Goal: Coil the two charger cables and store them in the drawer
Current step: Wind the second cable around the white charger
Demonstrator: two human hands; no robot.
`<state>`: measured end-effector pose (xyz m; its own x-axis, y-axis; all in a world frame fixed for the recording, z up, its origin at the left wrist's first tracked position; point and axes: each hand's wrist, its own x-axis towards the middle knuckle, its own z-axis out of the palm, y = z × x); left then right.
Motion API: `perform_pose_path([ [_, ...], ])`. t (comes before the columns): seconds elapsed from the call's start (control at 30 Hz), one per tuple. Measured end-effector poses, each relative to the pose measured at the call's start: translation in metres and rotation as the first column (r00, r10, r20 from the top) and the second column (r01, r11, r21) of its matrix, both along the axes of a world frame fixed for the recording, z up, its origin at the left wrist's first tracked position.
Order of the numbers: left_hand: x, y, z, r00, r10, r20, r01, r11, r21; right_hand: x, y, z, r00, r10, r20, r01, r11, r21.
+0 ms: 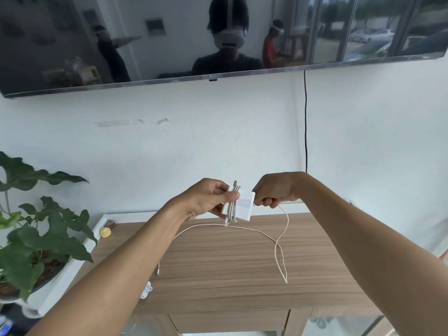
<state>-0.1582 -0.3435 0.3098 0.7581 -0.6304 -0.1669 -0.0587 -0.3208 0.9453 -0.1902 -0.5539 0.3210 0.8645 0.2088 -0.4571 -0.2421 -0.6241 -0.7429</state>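
Note:
My left hand (208, 197) grips a white square charger brick (243, 207) held up above the wooden cabinet top (218, 263). Several turns of white cable (234, 202) are wound around the brick, pinned under my left thumb. My right hand (274, 190) is closed on the same cable just right of the brick. From there the loose cable (278, 248) hangs in a long loop down to the cabinet top. Another white strand (194, 230) runs left under my left forearm, ending near a small plug (158, 271). A small white adapter (146, 289) peeks out below that forearm. The drawer front (228, 320) is shut.
A wall-mounted TV (218, 40) hangs above, with a black cord (306, 122) running down the wall. A leafy potted plant (36, 238) stands at the left on a white ledge (80, 260). A small yellow object (105, 232) lies at the cabinet's back left corner.

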Motion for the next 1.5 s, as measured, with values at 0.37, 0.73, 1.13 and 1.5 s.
perform_pose_path([
  [0.37, -0.004, -0.008, -0.001, 0.991, -0.024, 0.129, 0.011, 0.995, 0.096, 0.005, 0.025, 0.013, 0.972, -0.22, -0.085, 0.22, 0.976, -0.01],
  [0.73, 0.012, -0.009, 0.001, 0.955, 0.226, 0.194, -0.23, 0.973, -0.002, -0.007, 0.059, 0.021, 0.806, -0.281, 0.521, 0.43, 0.883, -0.188],
  [1.13, 0.014, -0.009, 0.006, 0.923, 0.345, -0.167, -0.378, 0.894, -0.241, -0.028, 0.075, -0.035, 0.332, -0.347, 0.877, 0.355, 0.908, 0.225],
  [1.5, 0.014, -0.01, 0.013, 0.929, 0.339, -0.151, -0.366, 0.903, -0.226, -0.034, 0.067, -0.059, 0.237, -0.201, 0.951, 0.346, 0.932, 0.111],
])
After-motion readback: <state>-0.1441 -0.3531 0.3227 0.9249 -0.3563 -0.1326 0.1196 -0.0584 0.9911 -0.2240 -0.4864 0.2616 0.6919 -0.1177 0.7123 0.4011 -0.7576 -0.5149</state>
